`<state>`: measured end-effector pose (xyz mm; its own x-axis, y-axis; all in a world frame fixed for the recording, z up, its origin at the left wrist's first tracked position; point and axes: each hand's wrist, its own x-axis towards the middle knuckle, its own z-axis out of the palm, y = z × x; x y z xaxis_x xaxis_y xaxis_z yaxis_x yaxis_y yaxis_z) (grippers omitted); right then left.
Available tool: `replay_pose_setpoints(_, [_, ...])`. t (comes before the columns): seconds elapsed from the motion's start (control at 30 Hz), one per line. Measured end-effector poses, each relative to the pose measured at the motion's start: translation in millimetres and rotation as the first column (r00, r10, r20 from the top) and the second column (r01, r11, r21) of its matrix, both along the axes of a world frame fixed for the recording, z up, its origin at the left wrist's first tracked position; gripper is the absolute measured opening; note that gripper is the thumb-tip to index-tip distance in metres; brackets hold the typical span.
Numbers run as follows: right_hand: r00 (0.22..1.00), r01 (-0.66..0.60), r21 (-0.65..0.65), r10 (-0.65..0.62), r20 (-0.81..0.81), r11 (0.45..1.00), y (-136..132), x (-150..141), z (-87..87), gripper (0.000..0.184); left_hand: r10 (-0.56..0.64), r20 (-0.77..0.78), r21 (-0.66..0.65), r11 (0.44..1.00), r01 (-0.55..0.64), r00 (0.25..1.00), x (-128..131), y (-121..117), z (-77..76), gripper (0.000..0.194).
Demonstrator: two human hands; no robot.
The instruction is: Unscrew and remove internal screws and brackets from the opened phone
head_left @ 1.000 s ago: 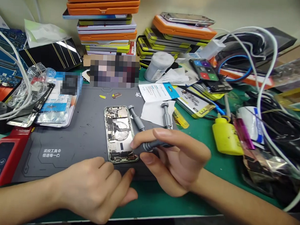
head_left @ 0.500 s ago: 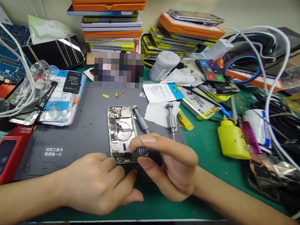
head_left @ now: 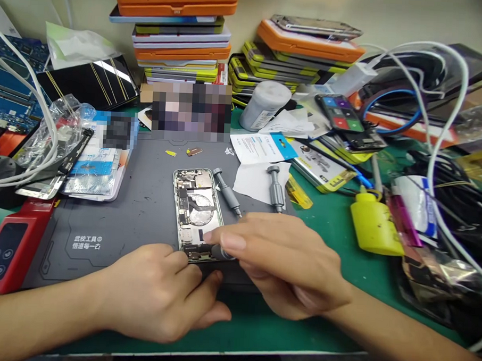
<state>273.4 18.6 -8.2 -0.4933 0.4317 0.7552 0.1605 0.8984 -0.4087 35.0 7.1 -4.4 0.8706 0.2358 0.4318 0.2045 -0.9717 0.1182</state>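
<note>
An opened phone lies on the dark grey mat, its circuit boards, cables and round coil area exposed. At its lower left corner is my left hand, knuckles up, with curled fingers against the bottom edge and the thumb pointing right. My right hand hovers over the lower right of the phone. Its fingers are closed round a dark grey screwdriver, of which only a rounded end shows; the rest is hidden. Two more grey screwdrivers, one beside the phone and another on white paper, lie beyond that hand.
Small yellow and copper-coloured pieces lie on the mat above the phone. To the left are a red device and phone parts on packaging. On the right stand a yellow bottle and tangled cables. Stacked orange boxes rise behind.
My right hand has turned over, its back now facing up more, and the screwdriver's visible end has shifted slightly left and down. My left hand and the phone have hardly moved.
</note>
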Motion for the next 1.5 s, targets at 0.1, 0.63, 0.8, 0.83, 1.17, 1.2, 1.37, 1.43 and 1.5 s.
replay_pose_setpoints(0.1, [0.994, 0.091, 0.049, -0.094, 0.063, 0.995, -3, 7, -0.9, 0.060, -0.001, -0.004, 0.006, 1.000, 0.001, 1.000, 0, 0, 0.1, 0.025])
replay_pose_setpoints(0.63, [0.997, 0.072, 0.093, -0.069, -0.038, 0.993, 0, 0, 5.4, 0.042, -0.003, 0.100, -0.043, 0.999, 0.007, 0.995, 1, 4, 7.1, 0.052])
replay_pose_setpoints(0.8, [0.995, 0.096, 0.088, -0.096, -0.008, 0.991, -2, -1, 8.5, 0.032, 0.037, 0.041, -0.109, 0.993, -0.033, 0.998, 2, 5, 6.4, 0.056])
replay_pose_setpoints(0.83, [0.995, 0.096, 0.091, -0.096, -0.004, 0.991, -3, -1, 9.1, 0.030, 0.032, 0.033, -0.116, 0.993, -0.028, 0.999, 2, 5, 6.3, 0.056])
replay_pose_setpoints(1.17, [0.989, 0.145, 0.105, -0.144, -0.025, 0.984, -2, -5, 10.8, 0.034, 0.022, 0.016, -0.102, 0.995, -0.021, 1.000, 2, 6, 8.1, 0.053])
replay_pose_setpoints(1.2, [0.987, 0.161, 0.115, -0.158, -0.033, 0.980, -2, -5, 10.8, 0.033, 0.024, 0.017, -0.108, 0.994, -0.022, 1.000, 2, 6, 8.4, 0.053])
replay_pose_setpoints(1.37, [0.994, 0.110, 0.168, -0.110, -0.008, 0.980, 0, -7, 10.6, 0.033, 0.029, 0.019, -0.147, 0.989, -0.025, 0.999, 1, 6, 9.2, 0.051])
replay_pose_setpoints(1.43, [0.996, 0.090, 0.163, -0.092, 0.004, 0.982, 1, -9, 8.9, 0.034, 0.020, 0.009, -0.157, 0.987, -0.019, 1.000, 1, 6, 8.7, 0.049])
replay_pose_setpoints(1.5, [0.995, 0.098, 0.157, -0.101, 0.010, 0.983, 1, -11, 6.3, 0.035, 0.009, 0.003, -0.152, 0.988, -0.008, 1.000, 1, 6, 7.8, 0.046])
